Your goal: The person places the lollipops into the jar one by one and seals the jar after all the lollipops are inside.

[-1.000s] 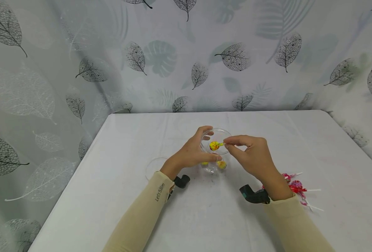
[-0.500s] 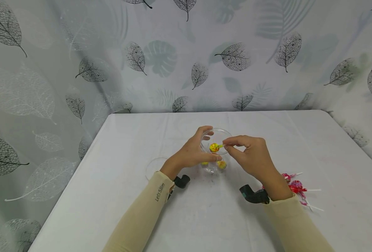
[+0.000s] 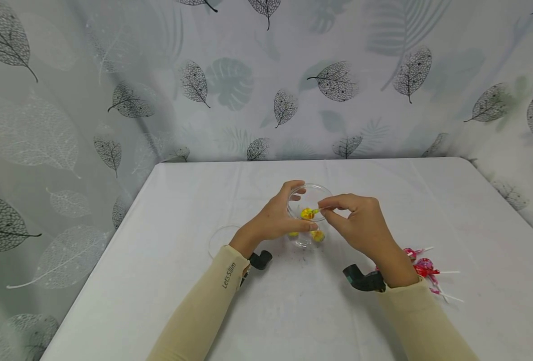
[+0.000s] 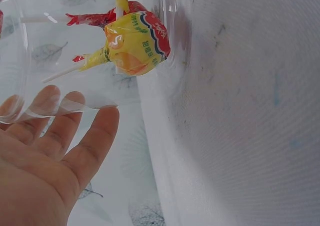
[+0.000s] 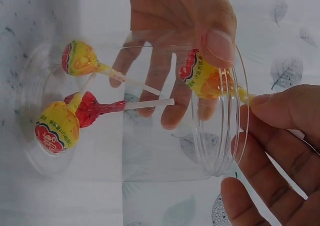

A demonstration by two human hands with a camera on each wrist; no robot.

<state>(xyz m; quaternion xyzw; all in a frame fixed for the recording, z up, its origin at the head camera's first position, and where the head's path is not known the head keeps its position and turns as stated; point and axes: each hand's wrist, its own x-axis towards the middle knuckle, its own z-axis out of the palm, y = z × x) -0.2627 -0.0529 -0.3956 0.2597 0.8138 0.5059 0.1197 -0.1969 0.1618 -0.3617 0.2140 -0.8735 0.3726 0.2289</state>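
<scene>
My left hand grips a clear round jar near its open mouth, thumb on the near side and fingers behind. My right hand pinches the stick end of a yellow lollipop, its wrapped head just inside the jar's rim. At the bottom of the jar, in the right wrist view, lie a yellow lollipop, another yellow lollipop and a red lollipop. Seen from the left wrist, a yellow-wrapped lollipop leans against the jar's base, partly covering a red one.
Several pink and red lollipops lie on the white table beside the right wrist, partly hidden by it. A clear round lid lies flat left of the left wrist. A leaf-patterned curtain hangs behind the table.
The lollipop in my right hand has dipped slightly lower inside the jar's mouth. My left hand and the jar have stayed where they were.
</scene>
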